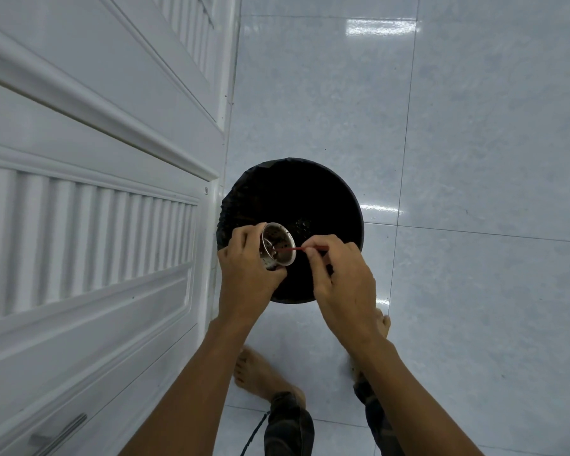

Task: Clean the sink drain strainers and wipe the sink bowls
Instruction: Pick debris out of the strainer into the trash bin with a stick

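Left hand (247,268) fingers are curled round a perforated metal drain strainer (277,245), which is held tilted on its side with the open mouth turned right, above the near-left part of a black-lined bin (326,199). A thin red stick (297,248) is pinched between thumb and fingertips of the right hand (341,278), its tip poked into the strainer. White panelled cabinet doors (89,199) are seen to the left, glossy pale floor tiles (474,143) below.

Home: tiled floor (474,126), louvred door (79,225), bin (343,199).
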